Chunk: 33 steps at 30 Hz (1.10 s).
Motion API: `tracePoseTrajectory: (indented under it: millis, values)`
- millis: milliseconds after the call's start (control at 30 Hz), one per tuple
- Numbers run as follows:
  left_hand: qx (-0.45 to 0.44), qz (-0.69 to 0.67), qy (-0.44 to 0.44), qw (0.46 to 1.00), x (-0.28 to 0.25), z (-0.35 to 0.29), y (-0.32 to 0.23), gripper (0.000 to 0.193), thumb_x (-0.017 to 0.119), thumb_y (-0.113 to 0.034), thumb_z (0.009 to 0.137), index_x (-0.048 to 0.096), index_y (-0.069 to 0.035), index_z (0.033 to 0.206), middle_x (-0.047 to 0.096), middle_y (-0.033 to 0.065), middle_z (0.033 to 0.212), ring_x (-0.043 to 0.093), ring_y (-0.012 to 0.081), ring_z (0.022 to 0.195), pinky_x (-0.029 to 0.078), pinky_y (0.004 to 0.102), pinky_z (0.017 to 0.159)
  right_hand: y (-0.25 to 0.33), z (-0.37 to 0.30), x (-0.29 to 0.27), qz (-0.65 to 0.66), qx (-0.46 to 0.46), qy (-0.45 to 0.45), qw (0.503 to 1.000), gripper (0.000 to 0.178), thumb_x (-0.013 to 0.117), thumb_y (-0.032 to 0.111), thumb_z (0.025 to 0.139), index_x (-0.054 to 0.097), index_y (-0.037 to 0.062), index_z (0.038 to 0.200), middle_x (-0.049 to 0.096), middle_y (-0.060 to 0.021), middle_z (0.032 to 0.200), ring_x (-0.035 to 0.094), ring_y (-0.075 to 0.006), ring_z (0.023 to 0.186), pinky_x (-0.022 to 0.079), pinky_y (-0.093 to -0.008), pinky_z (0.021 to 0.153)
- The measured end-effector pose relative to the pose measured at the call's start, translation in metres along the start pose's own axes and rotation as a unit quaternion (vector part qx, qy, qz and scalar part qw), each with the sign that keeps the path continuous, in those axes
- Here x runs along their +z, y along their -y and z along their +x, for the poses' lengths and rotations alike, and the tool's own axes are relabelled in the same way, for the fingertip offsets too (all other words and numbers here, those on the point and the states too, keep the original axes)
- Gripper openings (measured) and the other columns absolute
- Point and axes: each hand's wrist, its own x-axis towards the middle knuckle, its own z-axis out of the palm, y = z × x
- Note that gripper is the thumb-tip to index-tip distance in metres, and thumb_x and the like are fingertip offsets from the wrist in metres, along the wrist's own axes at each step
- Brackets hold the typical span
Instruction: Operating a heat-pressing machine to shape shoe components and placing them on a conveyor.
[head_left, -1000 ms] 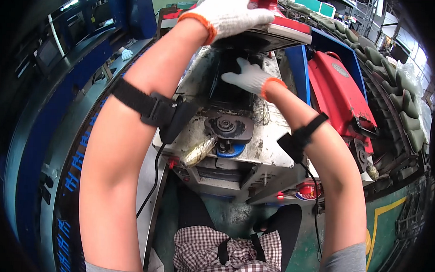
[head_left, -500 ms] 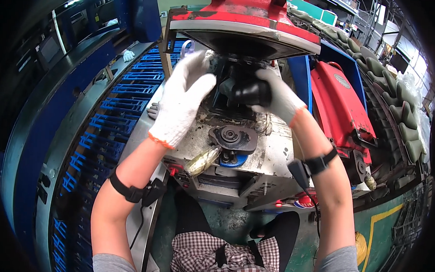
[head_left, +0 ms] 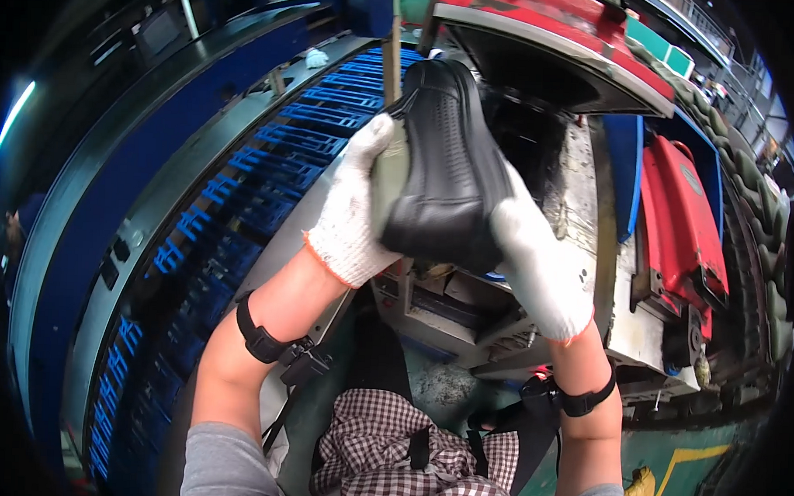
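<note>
The black shoe, beneath the raised red lid half a second ago, is now out in front of that lid. The left hand, open earlier, clamps its green side; the right hand grips it opposite. Right of the lid, a blue-walled bay contains a red cover.

From the wearer's head, a fisheye view looks down and forward, close above the checked garment.
</note>
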Motion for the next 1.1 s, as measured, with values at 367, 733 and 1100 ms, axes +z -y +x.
tracePoseTrajectory:
  millis: [367, 733, 1100]
  values:
    - [0.097, 0.122, -0.211, 0.965, -0.108, -0.065, -0.072, 0.035, 0.059, -0.019, 0.094, 0.063, -0.002, 0.125, 0.071, 0.0151, 0.115, 0.073, 0.0284, 0.099, 0.062, 0.0429, 0.093, -0.041, -0.024, -0.096, -0.45, -0.068, -0.209, 0.866, 0.042, 0.057, 0.014, 0.102, 0.06, 0.0018, 0.142, 0.062, -0.0181, 0.14, 0.059, -0.0309, 0.13, 0.041, -0.0388, 0.114]
    - [0.188, 0.397, -0.573, 0.692, -0.351, 0.012, -0.205, 0.044, 0.085, -0.019, 0.066, 0.071, -0.002, 0.104, 0.072, 0.0105, 0.1, 0.067, 0.025, 0.089, 0.054, 0.0384, 0.083, -0.102, -0.026, -0.119, -0.639, -0.036, -0.129, 0.758, 0.051, 0.077, 0.009, 0.078, 0.068, 0.0053, 0.128, 0.068, -0.0176, 0.117, 0.064, -0.0387, 0.112, 0.05, -0.0451, 0.099]
    - [0.145, 0.522, -0.64, 0.545, -0.399, 0.017, -0.207, 0.105, 0.08, -0.052, 0.08, 0.037, 0.008, 0.155, 0.047, 0.0304, 0.156, 0.048, 0.0432, 0.144, 0.039, 0.0453, 0.119, -0.111, -0.031, -0.126, -0.638, -0.039, -0.138, 0.756, 0.055, 0.079, 0.011, 0.075, 0.068, 0.0063, 0.128, 0.068, -0.0163, 0.121, 0.063, -0.0373, 0.115, 0.048, -0.0445, 0.102]
